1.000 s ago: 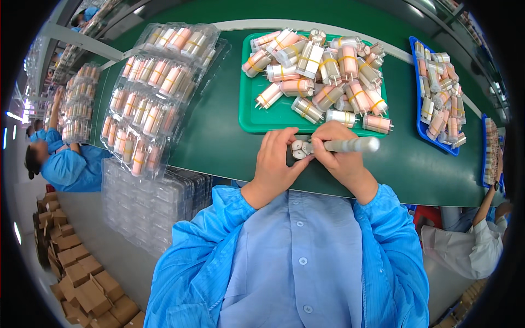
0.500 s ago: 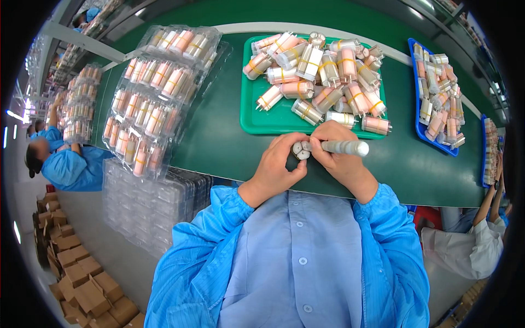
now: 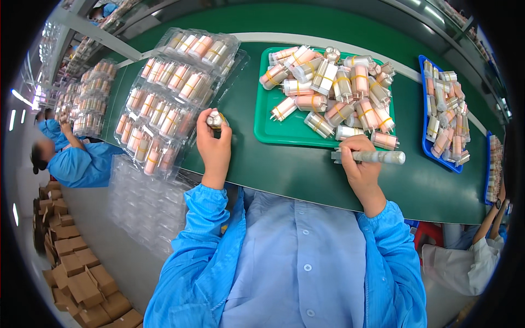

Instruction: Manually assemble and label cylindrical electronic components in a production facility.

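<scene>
In my left hand (image 3: 214, 150) is a short banded bundle of cylinders (image 3: 215, 118), its round pale ends facing up, gripped between thumb and fingers. This hand is beside the right edge of the filled clear plastic trays (image 3: 188, 106). My right hand (image 3: 361, 172) is closed around a thick, pale grey pen-like tool (image 3: 385, 157), whose narrow end points left. It hovers just in front of the near edge of the green tray (image 3: 273, 131). Heaped in that tray are several pink, white and grey bundles (image 3: 324, 75) with yellow bands and metal prongs.
A blue tray (image 3: 428, 141) of similar bundles stands to the right. Below the bench edge at left are stacked clear plastic trays (image 3: 145, 205). Cardboard boxes (image 3: 85, 287) line the floor. One person in blue (image 3: 87, 161) works at far left, another in white (image 3: 465, 262) at right.
My hands have parted. The left one has carried the bundle leftward to the filled clear trays, while the right has shifted slightly right with the tool. The view has turned a little.
</scene>
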Demonstrator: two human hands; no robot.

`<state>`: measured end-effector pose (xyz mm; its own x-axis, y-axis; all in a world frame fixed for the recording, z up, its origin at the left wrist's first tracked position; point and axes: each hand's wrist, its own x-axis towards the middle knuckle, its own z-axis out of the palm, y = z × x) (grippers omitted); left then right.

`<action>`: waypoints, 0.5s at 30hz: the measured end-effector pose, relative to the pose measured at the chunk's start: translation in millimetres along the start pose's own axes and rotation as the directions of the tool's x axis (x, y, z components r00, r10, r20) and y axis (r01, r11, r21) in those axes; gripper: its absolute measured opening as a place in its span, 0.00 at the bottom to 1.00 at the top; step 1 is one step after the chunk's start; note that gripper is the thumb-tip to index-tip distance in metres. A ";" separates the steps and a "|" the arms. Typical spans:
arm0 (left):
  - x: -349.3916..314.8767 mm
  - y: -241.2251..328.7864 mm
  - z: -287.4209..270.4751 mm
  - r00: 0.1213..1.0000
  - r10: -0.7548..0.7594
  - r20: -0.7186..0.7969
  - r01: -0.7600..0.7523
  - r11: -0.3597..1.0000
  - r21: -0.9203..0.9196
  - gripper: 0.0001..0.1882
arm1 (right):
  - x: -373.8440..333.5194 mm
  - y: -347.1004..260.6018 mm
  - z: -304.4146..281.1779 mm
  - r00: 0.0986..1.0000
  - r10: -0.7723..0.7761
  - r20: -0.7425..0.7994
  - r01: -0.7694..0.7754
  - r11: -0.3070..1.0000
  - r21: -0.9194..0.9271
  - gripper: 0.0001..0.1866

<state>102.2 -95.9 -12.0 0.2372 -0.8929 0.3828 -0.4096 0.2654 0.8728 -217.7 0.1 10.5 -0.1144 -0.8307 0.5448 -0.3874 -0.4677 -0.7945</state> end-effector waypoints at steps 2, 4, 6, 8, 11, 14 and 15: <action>-5.2 12.8 5.4 0.961 0.275 -0.018 -0.245 0.883 0.399 0.30 | -1.0 2.4 0.5 1.000 0.022 0.001 -0.022 1.000 0.004 0.04; -16.3 33.4 17.3 0.891 0.451 -0.043 -0.385 0.804 0.454 0.29 | -2.0 4.5 -0.9 0.999 0.039 -0.001 -0.039 0.999 0.001 0.04; -27.0 46.2 23.2 0.815 0.573 0.085 -0.524 0.668 0.528 0.26 | -0.4 3.0 -0.1 0.999 0.036 0.005 -0.035 0.999 -0.006 0.04; -19.5 64.1 42.0 0.784 0.602 0.149 -0.598 0.670 0.439 0.22 | 0.3 2.5 1.2 1.000 0.022 0.018 -0.022 1.000 -0.005 0.04; -13.2 68.5 70.8 0.823 0.477 0.308 -0.564 0.752 0.342 0.20 | -0.2 4.3 0.7 1.000 0.010 0.029 -0.010 1.000 -0.009 0.04; -12.7 56.6 78.3 0.853 0.340 0.396 -0.495 0.766 0.409 0.19 | 1.0 3.3 1.8 0.999 0.020 0.025 -0.020 1.000 -0.002 0.04; -12.1 57.9 75.9 0.865 0.338 0.371 -0.472 0.798 0.375 0.18 | 1.1 2.6 1.7 1.000 0.018 0.021 -0.018 1.000 0.000 0.04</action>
<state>8.7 -97.4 11.0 -0.2598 -0.8178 0.5136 -0.7692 0.4968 0.4020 -217.2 -2.6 8.5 -0.1018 -0.8455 0.5242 -0.3854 -0.4523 -0.8043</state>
